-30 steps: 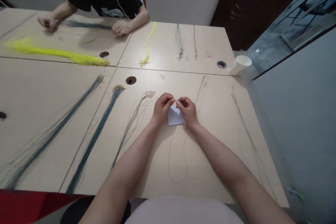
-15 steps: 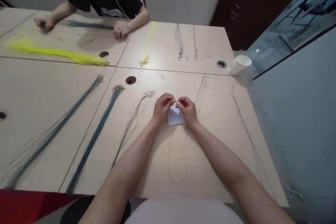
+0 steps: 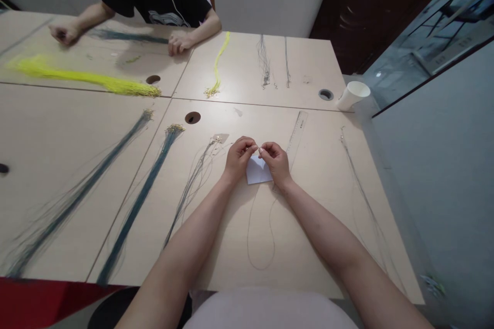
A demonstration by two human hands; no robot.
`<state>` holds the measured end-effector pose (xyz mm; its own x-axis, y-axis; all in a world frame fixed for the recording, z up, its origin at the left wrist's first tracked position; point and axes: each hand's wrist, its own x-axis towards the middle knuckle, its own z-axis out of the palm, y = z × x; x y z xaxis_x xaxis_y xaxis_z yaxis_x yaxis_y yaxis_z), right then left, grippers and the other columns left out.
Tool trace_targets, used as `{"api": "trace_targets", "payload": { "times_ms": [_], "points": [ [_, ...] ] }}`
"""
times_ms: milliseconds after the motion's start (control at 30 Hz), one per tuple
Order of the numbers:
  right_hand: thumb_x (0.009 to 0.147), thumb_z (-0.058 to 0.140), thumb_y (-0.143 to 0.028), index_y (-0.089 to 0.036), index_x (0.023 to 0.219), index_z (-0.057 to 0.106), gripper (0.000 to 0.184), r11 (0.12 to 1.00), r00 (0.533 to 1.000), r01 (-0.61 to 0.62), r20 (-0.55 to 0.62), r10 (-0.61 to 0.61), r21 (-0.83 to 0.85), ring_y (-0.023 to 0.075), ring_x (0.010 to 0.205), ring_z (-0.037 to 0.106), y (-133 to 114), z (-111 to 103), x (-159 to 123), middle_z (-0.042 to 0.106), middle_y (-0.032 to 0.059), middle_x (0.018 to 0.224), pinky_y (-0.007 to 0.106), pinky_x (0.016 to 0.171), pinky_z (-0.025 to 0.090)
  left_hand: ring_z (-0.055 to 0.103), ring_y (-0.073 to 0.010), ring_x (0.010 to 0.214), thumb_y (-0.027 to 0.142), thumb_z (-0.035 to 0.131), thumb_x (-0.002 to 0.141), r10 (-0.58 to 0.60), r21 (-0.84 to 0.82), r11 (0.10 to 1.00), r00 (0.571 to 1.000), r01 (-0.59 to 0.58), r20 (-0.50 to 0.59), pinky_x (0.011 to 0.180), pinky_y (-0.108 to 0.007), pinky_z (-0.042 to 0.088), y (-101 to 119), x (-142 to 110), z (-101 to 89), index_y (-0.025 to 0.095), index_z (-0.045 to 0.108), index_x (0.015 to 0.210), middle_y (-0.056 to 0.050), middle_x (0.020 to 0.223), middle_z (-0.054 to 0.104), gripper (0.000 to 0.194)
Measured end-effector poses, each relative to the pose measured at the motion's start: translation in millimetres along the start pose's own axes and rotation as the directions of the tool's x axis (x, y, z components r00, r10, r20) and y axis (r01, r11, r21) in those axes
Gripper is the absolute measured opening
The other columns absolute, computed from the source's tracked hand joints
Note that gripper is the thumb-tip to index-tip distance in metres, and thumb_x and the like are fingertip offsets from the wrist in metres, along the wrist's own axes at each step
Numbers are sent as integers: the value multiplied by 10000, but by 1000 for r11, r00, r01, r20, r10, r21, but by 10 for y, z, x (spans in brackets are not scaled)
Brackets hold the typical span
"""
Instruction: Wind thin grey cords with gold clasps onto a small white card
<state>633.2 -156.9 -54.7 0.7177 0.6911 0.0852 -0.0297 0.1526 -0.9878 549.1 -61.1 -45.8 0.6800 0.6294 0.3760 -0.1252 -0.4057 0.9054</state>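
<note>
My left hand [image 3: 241,158] and my right hand [image 3: 275,162] almost meet at the fingertips, above a small white card [image 3: 258,170] on the table. Both are closed in a pinch. A thin dark line [image 3: 248,239] makes a long loop on the table toward my body and runs up to the hands, which appear to hold it. The tiny part between the fingertips is too small to make out. Beyond my right hand lies a clear ruler [image 3: 298,131], partly covered by that hand. Left of my left hand is a loose bunch of thin lines with small metal hooks [image 3: 196,169].
Two dark teal bundles of line [image 3: 152,169] [image 3: 96,177] lie at left. Farther back are a yellow bundle [image 3: 88,78] and a smaller yellow strand [image 3: 218,64]. A white cup [image 3: 354,95] stands at the right edge. Opposite, a person's hands [image 3: 179,43] handle teal lines.
My hands and the looped line keep the same place. The person across the table has shifted very slightly.
</note>
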Motion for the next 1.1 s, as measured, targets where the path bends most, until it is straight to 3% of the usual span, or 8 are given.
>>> {"api": "trace_targets", "payload": {
  "times_ms": [1100],
  "points": [
    [724, 573, -312, -192, 744, 530, 129, 999, 1000, -21, 23, 21, -33, 110, 616, 532, -22, -13, 1, 532, -34, 658, 257, 639, 416, 504, -125, 723, 313, 569, 797, 14, 20, 1000, 1000, -15, 17, 678, -266, 395, -1, -4, -8, 169, 553, 707, -23, 748, 556, 170]
  ]
}}
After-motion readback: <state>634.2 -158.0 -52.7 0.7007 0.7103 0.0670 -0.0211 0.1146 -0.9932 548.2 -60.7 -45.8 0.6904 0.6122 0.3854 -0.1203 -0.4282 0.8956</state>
